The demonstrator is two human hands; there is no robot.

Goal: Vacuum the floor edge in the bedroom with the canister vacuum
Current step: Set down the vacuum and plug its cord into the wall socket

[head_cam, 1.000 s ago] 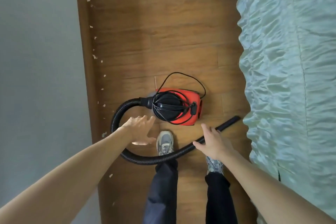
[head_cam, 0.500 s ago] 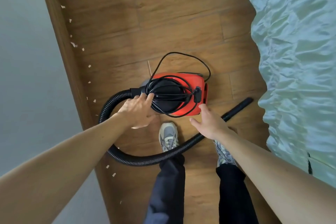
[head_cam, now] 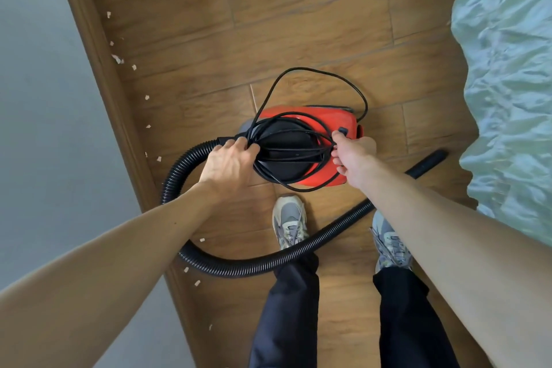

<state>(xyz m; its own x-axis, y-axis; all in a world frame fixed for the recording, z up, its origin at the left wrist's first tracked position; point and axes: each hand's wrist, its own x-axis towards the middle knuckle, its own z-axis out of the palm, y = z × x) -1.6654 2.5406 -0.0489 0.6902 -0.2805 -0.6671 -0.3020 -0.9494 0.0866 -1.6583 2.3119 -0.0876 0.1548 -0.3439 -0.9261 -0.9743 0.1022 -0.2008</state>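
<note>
two shoes (head_cam: 289,219) stand on the wood floor (head_cam: 313,24), and the hose (head_cam: 254,267) curves out toward the skirting, back between the feet and off to the right. none of the cleaning looks begun, as i judge it: this is setup.

both arms reach down and forward to the vacuum (head_cam: 343,121), which sits on the floor just ahead of the feet, between skirting and bed. the left hand (head_cam: 230,166) is palm down at the hose end, its fingers curled into the strands of cord (head_cam: 283,149) wound over the black top. the right hand (head_cam: 354,158) is at the opposite end and pinches the cord beside the plug (head_cam: 343,130). the hands are apart, one on each side of the coil.

one loose loop of cord lies off the far side. the nozzle (head_cam: 427,163) lies untouched to the right, near the bed (head_cam: 507,69). pale scraps (head_cam: 118,59) dot the floor along the skirting (head_cam: 98,48), near and far. left to do, i think: free the cord, plug in, take up the nozzle and run it along that edge.
</note>
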